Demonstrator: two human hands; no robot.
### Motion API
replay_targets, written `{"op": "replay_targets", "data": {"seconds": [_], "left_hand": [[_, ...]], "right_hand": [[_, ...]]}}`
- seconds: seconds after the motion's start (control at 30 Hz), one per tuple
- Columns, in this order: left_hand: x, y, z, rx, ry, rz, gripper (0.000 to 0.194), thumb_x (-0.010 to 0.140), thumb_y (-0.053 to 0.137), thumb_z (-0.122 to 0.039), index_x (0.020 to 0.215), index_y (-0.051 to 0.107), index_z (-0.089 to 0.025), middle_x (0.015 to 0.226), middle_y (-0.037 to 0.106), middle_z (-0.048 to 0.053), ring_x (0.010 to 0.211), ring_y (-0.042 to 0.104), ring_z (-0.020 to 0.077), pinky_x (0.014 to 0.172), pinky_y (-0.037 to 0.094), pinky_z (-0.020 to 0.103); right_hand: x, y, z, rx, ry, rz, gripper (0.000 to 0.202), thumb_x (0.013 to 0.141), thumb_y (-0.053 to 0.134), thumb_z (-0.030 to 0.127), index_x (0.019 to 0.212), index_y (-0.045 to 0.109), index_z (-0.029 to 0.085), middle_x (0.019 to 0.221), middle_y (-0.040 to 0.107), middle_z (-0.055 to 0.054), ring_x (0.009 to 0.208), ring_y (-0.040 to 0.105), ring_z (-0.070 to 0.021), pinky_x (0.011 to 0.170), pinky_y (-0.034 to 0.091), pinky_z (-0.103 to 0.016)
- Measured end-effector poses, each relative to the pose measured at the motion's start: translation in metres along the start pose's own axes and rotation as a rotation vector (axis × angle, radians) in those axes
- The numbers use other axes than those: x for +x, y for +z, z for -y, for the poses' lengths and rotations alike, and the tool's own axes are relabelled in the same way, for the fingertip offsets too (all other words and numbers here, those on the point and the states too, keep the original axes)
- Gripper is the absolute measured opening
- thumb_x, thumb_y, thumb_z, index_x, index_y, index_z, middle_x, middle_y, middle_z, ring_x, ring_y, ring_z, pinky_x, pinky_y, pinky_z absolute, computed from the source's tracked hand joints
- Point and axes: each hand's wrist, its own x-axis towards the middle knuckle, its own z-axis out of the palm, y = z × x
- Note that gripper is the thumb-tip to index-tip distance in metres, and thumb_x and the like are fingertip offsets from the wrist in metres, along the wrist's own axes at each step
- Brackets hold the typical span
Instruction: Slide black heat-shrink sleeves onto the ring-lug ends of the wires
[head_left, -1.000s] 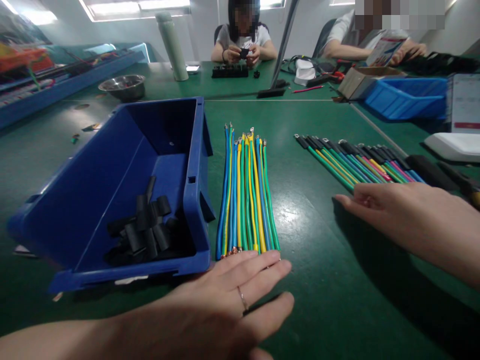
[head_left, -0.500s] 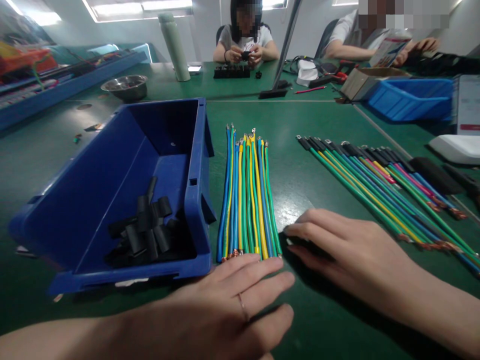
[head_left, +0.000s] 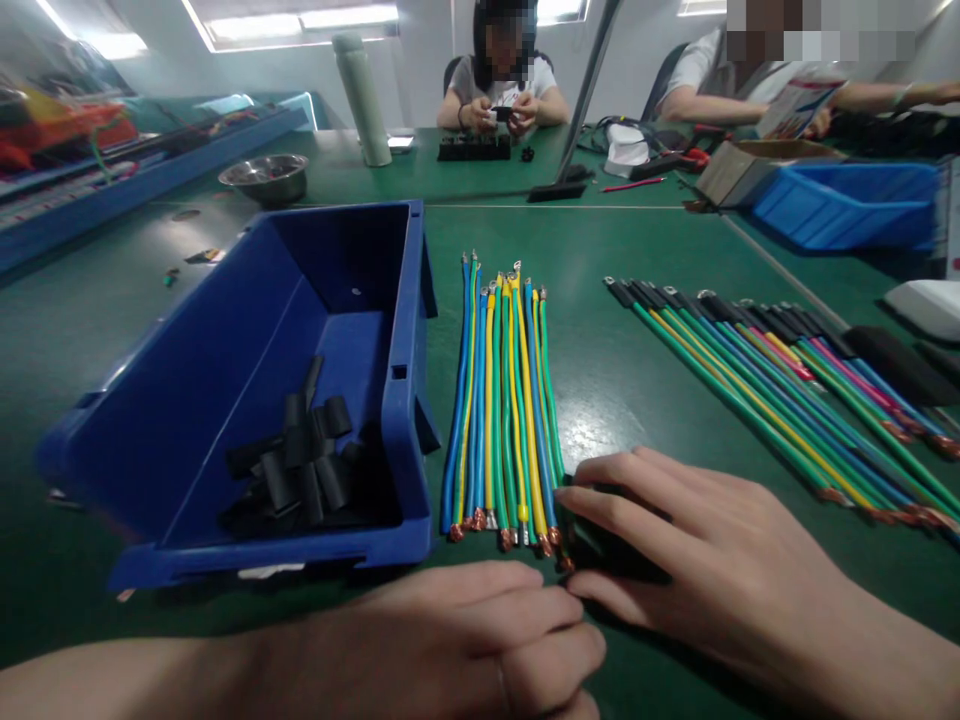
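A row of blue, green and yellow wires (head_left: 504, 410) lies on the green table, with metal lugs at the far ends and bare copper at most near ends. My right hand (head_left: 697, 550) rests beside the row's right edge, thumb and fingers apart around the near end of the rightmost wire. Below the near ends lies my left hand (head_left: 480, 630), palm down, its fingers bent and close together; what is under them is hidden. Left of the wires stands a blue bin (head_left: 409, 400) with short black sleeves (head_left: 300, 460) inside.
Wires with black sleeves (head_left: 750, 370) lie at the right. Farther back are a metal bowl (head_left: 266, 180), a pale green bottle (head_left: 364, 100), a lamp stand (head_left: 589, 100), a cardboard box (head_left: 739, 170) and a light blue bin (head_left: 847, 205). Two people sit across the table.
My left hand has drawn back toward me off the wire ends, its fingers closer together. My right hand's fingertips have come up to the rightmost wire. The view has shifted slightly.
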Motion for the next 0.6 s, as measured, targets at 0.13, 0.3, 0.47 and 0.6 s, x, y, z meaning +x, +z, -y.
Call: {"op": "replay_targets", "data": {"seconds": [0.13,0.3,0.47,0.6], "left_hand": [[0.001,0.003,0.001,-0.045,0.01,0.019,0.029,0.125,0.05,-0.022,0.13,0.077,-0.012,0.13,0.085,0.005,0.117,0.079,0.0186,0.11,0.063,0.025],[-0.006,0.006,0.004,-0.115,0.001,0.04,0.027,0.121,0.061,-0.029,0.139,0.075,-0.015,0.134,0.086,0.007,0.121,0.081,0.02,0.114,0.063,0.027],[0.003,0.0,0.006,-0.085,0.034,0.041,0.026,0.121,0.059,-0.027,0.131,0.078,-0.013,0.13,0.087,0.007,0.113,0.082,0.0196,0.106,0.065,0.027],[0.007,0.0,0.009,-0.075,0.094,0.04,0.031,0.122,0.053,-0.024,0.116,0.081,-0.013,0.118,0.086,0.005,0.102,0.081,0.0178,0.094,0.068,0.025]], "right_hand": [[0.0,0.003,0.008,-0.028,0.041,-0.04,0.029,0.126,0.046,0.039,0.118,0.068,0.022,0.099,0.083,-0.004,0.074,0.079,-0.0173,0.058,0.059,-0.031],[0.002,0.006,0.011,-0.008,0.056,-0.052,0.021,0.124,0.049,0.026,0.117,0.069,0.021,0.1,0.083,-0.004,0.073,0.08,-0.0157,0.058,0.059,-0.03],[0.001,0.007,0.01,-0.002,0.058,-0.063,0.02,0.124,0.05,0.027,0.118,0.069,0.022,0.1,0.084,-0.003,0.074,0.08,-0.0154,0.06,0.06,-0.029],[0.003,0.006,0.012,-0.046,0.057,-0.076,0.02,0.125,0.049,0.027,0.119,0.067,0.023,0.098,0.084,-0.003,0.072,0.079,-0.0145,0.06,0.057,-0.027]]}}
